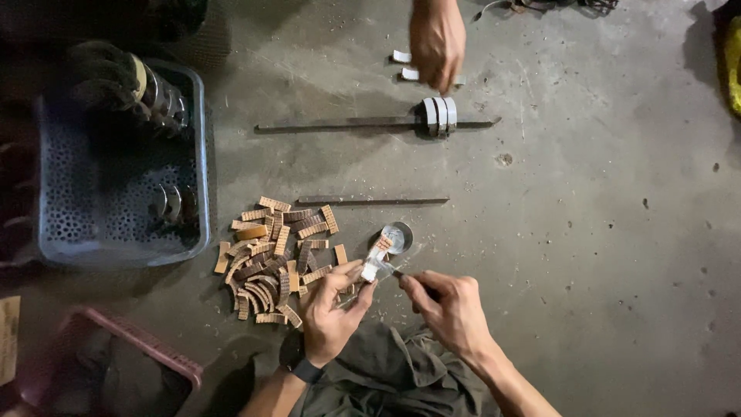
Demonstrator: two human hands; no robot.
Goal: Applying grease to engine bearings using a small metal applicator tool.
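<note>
curved white strip (pixel 373 262), left hand (pixel 332 309) pinching, right hand (pixel 448 305) gripping thin tool

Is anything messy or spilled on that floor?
Yes. The curved tan pieces lie in a jumbled heap on the concrete floor, beside the blue basket, pointing every way. Small shavings are scattered near the left hand too.

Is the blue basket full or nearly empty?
Nearly empty: the blue basket shows mostly bare perforated bottom, with curved metal pieces along one end.
</note>
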